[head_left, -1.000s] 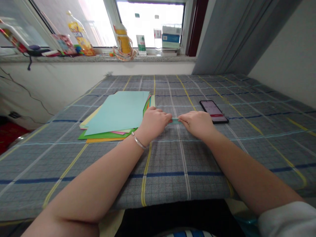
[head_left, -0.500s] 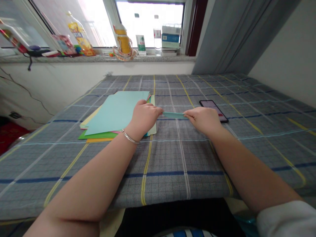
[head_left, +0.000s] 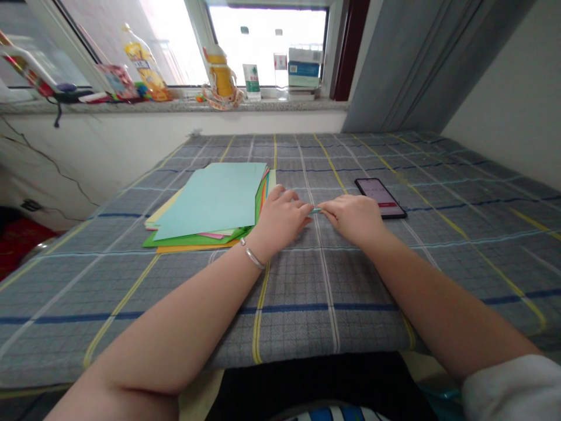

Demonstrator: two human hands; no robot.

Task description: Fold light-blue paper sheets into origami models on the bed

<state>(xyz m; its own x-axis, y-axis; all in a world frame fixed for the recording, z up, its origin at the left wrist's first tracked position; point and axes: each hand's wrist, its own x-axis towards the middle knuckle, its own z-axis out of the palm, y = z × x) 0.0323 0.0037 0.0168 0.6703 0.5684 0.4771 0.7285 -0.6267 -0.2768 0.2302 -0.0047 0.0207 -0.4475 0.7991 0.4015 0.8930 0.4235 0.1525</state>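
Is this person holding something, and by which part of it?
Yes, a light blue strip, pinched by the left hand and right hand on either side of its short visible stretch; the rest is hidden.

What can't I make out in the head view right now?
All in the head view:
- Light-blue piece: mostly covered by the left hand and right hand; its full shape is hidden.
- Lower sheets: largely under the top light-blue sheet; no count possible.
- Phone: one corner behind the right hand; screen text too small.
- Red object: cut off by the left edge.
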